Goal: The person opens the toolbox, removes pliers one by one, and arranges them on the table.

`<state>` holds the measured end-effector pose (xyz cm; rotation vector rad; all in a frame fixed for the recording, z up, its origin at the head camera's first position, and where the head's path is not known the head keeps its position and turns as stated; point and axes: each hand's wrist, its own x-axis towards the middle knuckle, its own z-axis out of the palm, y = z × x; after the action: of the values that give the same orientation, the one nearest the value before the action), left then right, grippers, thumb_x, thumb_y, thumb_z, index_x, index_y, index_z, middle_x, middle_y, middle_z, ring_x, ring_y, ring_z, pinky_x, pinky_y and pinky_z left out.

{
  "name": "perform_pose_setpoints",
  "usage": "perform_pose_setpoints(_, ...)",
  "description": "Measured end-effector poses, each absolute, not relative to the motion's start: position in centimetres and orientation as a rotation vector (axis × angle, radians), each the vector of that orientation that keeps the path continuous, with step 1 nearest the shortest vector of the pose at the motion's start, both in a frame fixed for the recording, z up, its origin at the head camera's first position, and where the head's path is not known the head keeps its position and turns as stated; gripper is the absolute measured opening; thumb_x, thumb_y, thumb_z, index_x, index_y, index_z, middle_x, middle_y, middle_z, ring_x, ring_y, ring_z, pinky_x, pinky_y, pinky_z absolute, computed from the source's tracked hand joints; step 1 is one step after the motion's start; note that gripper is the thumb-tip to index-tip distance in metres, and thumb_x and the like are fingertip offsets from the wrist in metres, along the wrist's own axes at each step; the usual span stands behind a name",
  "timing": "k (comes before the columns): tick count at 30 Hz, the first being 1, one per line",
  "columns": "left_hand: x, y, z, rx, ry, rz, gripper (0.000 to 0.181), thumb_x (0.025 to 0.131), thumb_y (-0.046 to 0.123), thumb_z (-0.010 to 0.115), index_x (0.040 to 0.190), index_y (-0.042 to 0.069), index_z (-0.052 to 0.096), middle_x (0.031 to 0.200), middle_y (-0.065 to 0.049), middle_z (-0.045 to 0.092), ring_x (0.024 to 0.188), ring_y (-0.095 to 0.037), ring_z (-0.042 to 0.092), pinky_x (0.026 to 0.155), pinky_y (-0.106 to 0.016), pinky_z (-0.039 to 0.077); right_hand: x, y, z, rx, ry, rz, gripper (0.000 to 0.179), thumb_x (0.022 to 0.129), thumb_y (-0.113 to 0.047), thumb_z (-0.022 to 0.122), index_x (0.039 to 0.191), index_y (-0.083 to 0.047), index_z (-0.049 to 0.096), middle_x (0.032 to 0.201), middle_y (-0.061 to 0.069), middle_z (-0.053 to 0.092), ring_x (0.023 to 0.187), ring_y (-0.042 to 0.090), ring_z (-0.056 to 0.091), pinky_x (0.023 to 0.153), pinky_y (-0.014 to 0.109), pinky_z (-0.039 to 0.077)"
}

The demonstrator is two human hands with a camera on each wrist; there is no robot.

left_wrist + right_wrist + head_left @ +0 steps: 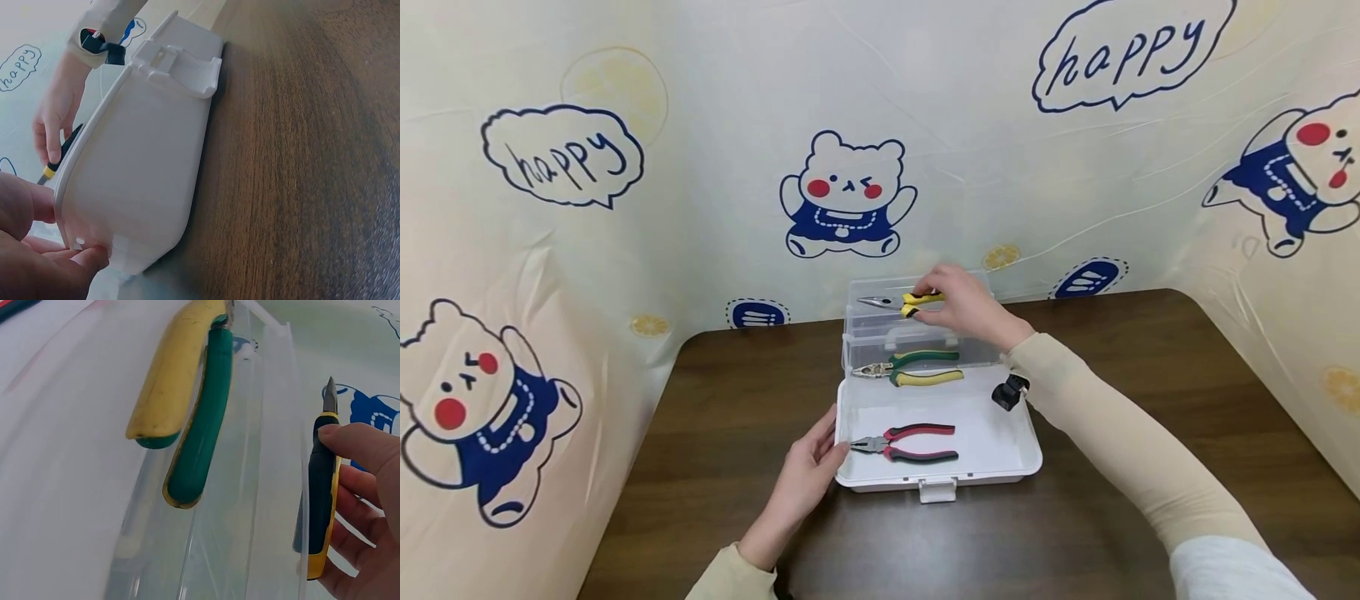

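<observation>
My right hand (966, 308) holds needle-nose pliers (912, 310) with yellow and dark handles by those handles, over the raised clear lid. Their jaws point left in the head view. My left hand (808, 475) grips the left rim of a white plastic box (1000, 442), thumb on the rim and fingers beneath it. Red-and-black combination pliers (921, 457) lie in the box near its front, jaws toward my left thumb. Green-and-yellow combination pliers (925, 379) lie farther back by the clear lid (981, 346); I cannot tell exactly what supports them.
The box stands on a dark wooden table (715, 417), with its white latch (937, 490) facing front. A printed curtain (722, 192) hangs behind and at both sides, close behind the lid. A small black camera (1009, 392) is on my right wrist.
</observation>
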<state>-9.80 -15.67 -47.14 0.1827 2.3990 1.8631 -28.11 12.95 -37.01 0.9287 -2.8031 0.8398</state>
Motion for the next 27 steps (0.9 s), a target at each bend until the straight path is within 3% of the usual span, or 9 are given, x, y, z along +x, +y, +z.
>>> perform_pose_setpoints(13, -9.8, -15.6, -47.1, 0.175, 2.42, 1.843, 0.061, 0.1, -0.007, 0.06, 0.156, -0.011, 0.035, 0.159, -0.028, 0.041, 0.141, -0.04, 0.048, 0.107, -0.036, 0.046, -26.5, 15.6, -36.7, 0.839, -2.755, 1.068, 0.029, 0.09, -0.013, 0.082, 0.115, -0.001, 0.074, 0.113, 0.014, 0.062, 0.105, 0.029, 0.058, 0.093, 0.046, 0.053)
perform_pose_setpoints(27, -9.6, -15.7, -47.2, 0.179, 2.42, 1.849, 0.061, 0.1, -0.005, 0.061, 0.156, -0.011, 0.035, 0.158, -0.029, 0.042, 0.14, -0.04, 0.05, 0.107, -0.039, 0.045, -24.7, 20.5, -38.2, 0.671, -2.781, 1.102, 0.035, 0.091, -0.015, 0.082, 0.122, -0.002, 0.072, 0.115, 0.014, 0.06, 0.105, 0.031, 0.054, 0.094, 0.05, 0.052)
